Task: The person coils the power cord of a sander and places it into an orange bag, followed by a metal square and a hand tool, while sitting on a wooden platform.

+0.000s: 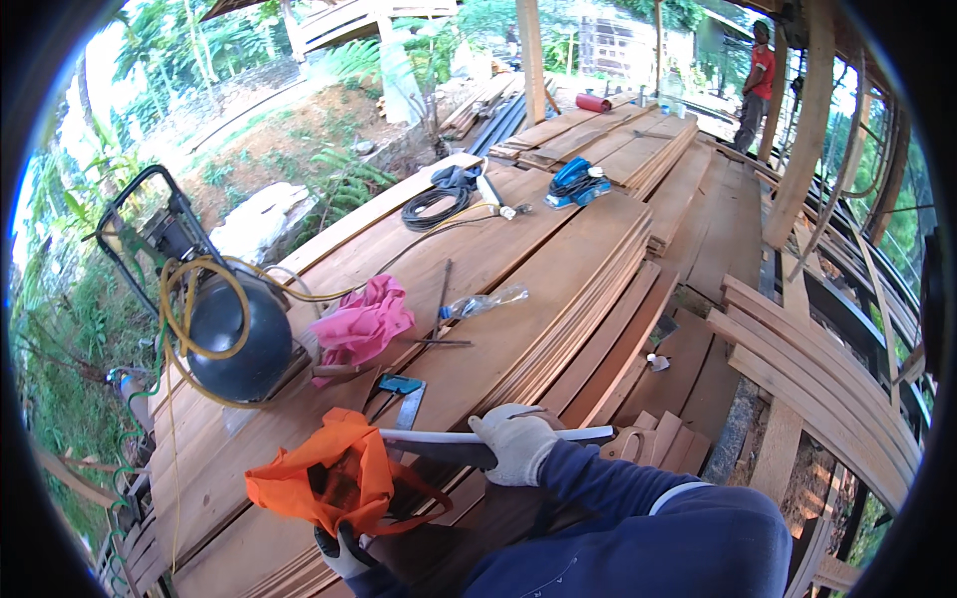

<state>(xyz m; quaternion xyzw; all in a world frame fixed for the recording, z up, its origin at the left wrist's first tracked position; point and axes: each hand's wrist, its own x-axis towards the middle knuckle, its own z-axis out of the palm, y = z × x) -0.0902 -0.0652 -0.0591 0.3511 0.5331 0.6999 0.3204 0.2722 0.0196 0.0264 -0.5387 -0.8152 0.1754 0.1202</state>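
Note:
My right hand (516, 446), in a pale work glove, is closed round a long flat tool that looks like a handsaw (439, 448). Its dark blade narrows to the left, and a white strip runs along its upper edge. The narrow end reaches the orange cloth bag (344, 473), whose mouth gapes. At the bag's lower edge my gloved left hand (346, 551) grips the cloth; its fingers are partly hidden. Just beyond the bag lies a try square (407, 399) with a teal handle. A pink cloth or bag (364, 324) rests farther back.
Stacked planks (558, 289) form the work surface. An air compressor (234, 324) with a yellow hose stands left. A blue power tool (576, 182) and a coiled black cable (436, 207) lie farther off. Curved boards (817, 369) are at right; a person (758, 85) stands far right.

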